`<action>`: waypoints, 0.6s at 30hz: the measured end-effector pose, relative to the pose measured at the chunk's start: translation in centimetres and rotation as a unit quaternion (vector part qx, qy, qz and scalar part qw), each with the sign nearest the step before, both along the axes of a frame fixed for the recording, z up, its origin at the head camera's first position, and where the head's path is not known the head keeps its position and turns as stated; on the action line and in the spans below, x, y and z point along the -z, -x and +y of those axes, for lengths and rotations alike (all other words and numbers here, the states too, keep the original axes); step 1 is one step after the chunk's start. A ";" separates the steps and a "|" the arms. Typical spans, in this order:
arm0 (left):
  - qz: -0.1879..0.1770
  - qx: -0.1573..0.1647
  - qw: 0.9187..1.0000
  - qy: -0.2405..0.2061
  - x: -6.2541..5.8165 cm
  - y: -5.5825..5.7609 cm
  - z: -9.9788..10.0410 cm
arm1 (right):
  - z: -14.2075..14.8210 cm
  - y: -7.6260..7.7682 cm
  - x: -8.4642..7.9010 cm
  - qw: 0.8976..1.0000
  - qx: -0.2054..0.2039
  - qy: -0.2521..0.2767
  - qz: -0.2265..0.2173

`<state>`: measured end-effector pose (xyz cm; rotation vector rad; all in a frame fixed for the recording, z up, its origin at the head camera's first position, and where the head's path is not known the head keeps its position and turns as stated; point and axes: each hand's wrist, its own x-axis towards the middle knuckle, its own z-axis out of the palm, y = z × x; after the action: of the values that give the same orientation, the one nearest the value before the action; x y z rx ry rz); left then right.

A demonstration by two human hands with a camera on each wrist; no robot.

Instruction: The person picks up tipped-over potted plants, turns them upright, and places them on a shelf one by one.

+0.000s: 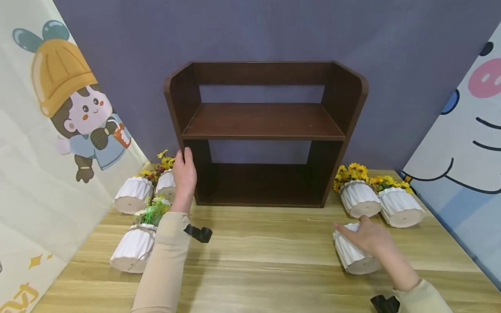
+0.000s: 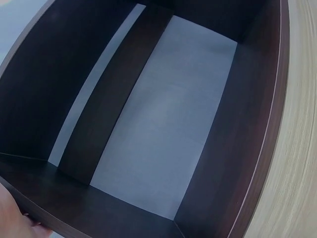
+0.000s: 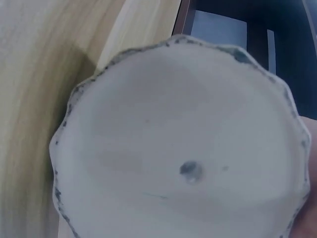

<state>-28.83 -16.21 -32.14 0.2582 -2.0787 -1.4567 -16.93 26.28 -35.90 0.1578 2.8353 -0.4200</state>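
Blue-grey backdrop (image 1: 258, 30) fills the far side of our view, with a wood-grain table (image 1: 258, 252) spread below it. Standing upright at the table's back, centred, we find a dark brown two-tier shelf (image 1: 262, 121). At its left side panel is the person's left hand (image 1: 185, 176), gripping the front edge, thumb and fingers close together there. Lower right, near the table's front, the right hand (image 1: 372, 237) holds a white pleated pot (image 1: 346, 252) lying on its side, thumb and fingers curved over it; from the right wrist we see its pale scalloped base, marked with a dark spot. Two similar pots lie just behind, beside the shelf, with yellow flowers (image 1: 352, 173). Three more lie to the left, the nearest sprouting green foliage (image 1: 153, 211). Smallest, a black device (image 1: 199, 233) sits at the left wrist.
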 end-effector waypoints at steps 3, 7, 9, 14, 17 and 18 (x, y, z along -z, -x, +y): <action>0.001 -0.003 1.000 0.003 0.0 0.0 -0.1 | 0.1 0.2 0.0 1.000 0.003 0.007 -0.010; 0.004 -0.006 1.000 0.002 0.1 0.2 0.0 | 0.1 0.2 0.0 1.000 0.009 0.013 -0.003; 0.007 -0.010 1.000 0.002 0.1 0.2 0.0 | -0.1 0.1 -0.1 1.000 0.008 0.014 0.005; 0.010 -0.014 1.000 0.006 0.1 0.1 -0.2 | -0.9 -0.4 -0.5 1.000 0.004 0.009 0.024; 0.010 -0.012 1.000 0.006 0.0 0.0 -0.3 | -1.3 -0.6 -0.7 0.999 0.004 0.005 0.048; 0.011 -0.012 1.000 0.007 0.0 0.0 -0.3 | -1.5 -0.7 -0.8 0.998 0.003 0.004 0.058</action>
<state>-28.78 -16.54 -32.13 0.2600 -2.0615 -1.4241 -16.26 24.81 -35.08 0.1446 2.9473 -0.4559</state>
